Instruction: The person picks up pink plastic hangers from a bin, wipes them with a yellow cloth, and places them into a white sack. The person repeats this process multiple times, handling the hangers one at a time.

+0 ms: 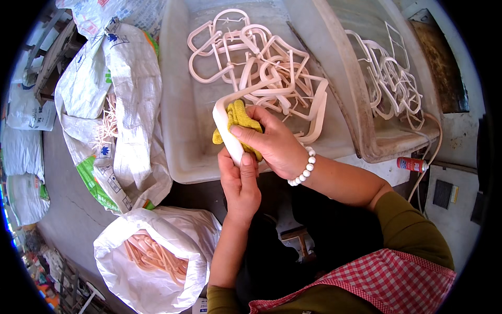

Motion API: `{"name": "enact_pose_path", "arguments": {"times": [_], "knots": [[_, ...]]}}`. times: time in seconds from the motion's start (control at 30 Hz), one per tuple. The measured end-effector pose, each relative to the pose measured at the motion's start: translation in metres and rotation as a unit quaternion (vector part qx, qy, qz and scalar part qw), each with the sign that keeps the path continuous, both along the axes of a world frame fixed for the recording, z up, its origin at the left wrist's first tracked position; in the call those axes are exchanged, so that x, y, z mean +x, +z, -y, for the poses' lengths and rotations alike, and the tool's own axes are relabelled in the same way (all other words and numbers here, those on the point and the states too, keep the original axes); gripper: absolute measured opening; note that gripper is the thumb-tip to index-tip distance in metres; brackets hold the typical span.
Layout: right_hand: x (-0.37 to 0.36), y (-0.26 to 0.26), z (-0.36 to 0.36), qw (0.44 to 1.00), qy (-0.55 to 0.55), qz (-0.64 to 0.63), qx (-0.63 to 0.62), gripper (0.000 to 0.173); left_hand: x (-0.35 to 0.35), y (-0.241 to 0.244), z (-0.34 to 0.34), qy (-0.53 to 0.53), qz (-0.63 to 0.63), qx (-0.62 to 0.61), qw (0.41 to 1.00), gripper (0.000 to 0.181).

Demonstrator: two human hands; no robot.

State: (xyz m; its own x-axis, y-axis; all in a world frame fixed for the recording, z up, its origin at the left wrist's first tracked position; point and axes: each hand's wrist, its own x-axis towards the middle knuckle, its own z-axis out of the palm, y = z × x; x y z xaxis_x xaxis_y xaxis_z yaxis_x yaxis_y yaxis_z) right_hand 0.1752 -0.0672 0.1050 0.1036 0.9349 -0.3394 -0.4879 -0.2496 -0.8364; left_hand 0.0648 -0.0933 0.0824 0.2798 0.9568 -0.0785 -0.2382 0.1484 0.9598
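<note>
My left hand (pixel 240 182) grips the lower end of a bent, pale pink plastic handle (pixel 224 121). Around the same piece, my right hand (pixel 270 137) presses a yellow cloth (pixel 240 117), its thumb on the near face of the plastic. A string of white beads circles my right wrist. The piece's upper arm reaches over a pile of similar pale pink moulded parts (pixel 255 66), several still joined by thin sprues. That pile lies in a large whitish plastic tub (pixel 180 165) in front of me.
A second tub (pixel 353 90) at the right holds more whitish moulded parts (pixel 386 74). At lower left, a white sack (pixel 117 271) contains pink handles (pixel 157 255). Another woven sack (pixel 137 117) shows thin sprue scraps (pixel 106 123). A red spray can (pixel 411 164) lies beside a hose (pixel 431 157).
</note>
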Motion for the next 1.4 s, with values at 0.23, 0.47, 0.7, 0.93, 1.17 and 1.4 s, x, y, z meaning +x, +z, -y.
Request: {"name": "enact_pose_path", "arguments": {"times": [0.23, 0.47, 0.7, 0.93, 1.17, 1.4], "knots": [[0.045, -0.002, -0.003, 0.992, -0.086, 0.082, 0.042, 0.025, 0.002, -0.001, 0.003, -0.008, -0.052, -0.016, 0.998, 0.026], [0.197, 0.08, 0.077, 0.904, -0.201, 0.377, 0.009, 0.026, -0.012, -0.004, 0.006, 0.09, -0.03, -0.01, 0.995, 0.024], [0.293, -0.012, 0.209, 0.586, -0.077, 0.766, -0.252, 0.038, 0.0, -0.001, 0.011, 0.052, 0.0, -0.005, 0.999, 0.023], [0.256, -0.015, 0.195, 0.559, 0.018, 0.745, -0.364, 0.043, -0.011, -0.007, 0.009, 0.064, -0.007, -0.045, 0.997, 0.026], [0.174, 0.015, 0.073, 0.919, 0.112, 0.375, -0.05, 0.037, 0.013, -0.009, 0.009, -0.05, -0.095, 0.053, 0.993, 0.024], [0.066, 0.004, 0.004, 0.976, 0.172, -0.13, -0.021, 0.035, 0.0, -0.014, -0.003, -0.149, -0.279, 0.265, 0.911, 0.035]]}}
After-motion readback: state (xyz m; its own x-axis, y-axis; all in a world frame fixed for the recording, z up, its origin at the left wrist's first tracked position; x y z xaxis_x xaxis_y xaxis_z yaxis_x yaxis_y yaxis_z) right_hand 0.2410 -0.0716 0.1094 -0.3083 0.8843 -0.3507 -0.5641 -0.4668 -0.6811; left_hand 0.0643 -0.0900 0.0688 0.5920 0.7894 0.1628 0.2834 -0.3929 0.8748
